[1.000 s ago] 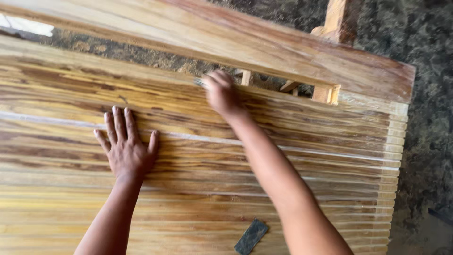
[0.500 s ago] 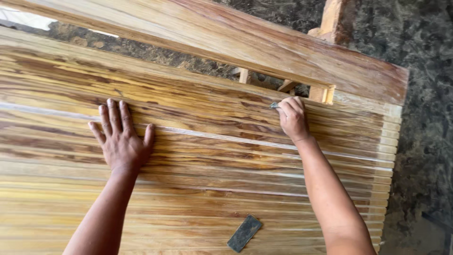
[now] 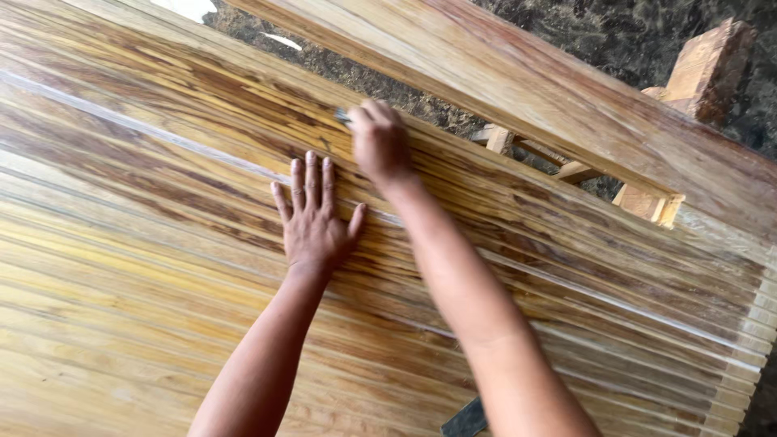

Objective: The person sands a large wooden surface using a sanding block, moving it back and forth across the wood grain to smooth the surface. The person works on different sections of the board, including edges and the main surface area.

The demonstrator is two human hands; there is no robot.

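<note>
Item: stack of wooden slats [image 3: 162,267], striped yellow-brown, filling the view. Your left hand [image 3: 312,218] lay flat on it, fingers spread toward 12 o'clock. Your right hand [image 3: 379,144], at 1 o'clock from the left, was clenched on a small grey tool [image 3: 343,117] against the slats.

Both forearms are bare, with no sleeves in view. The left hand [image 3: 314,222] wears a thin ring on one finger.
</note>
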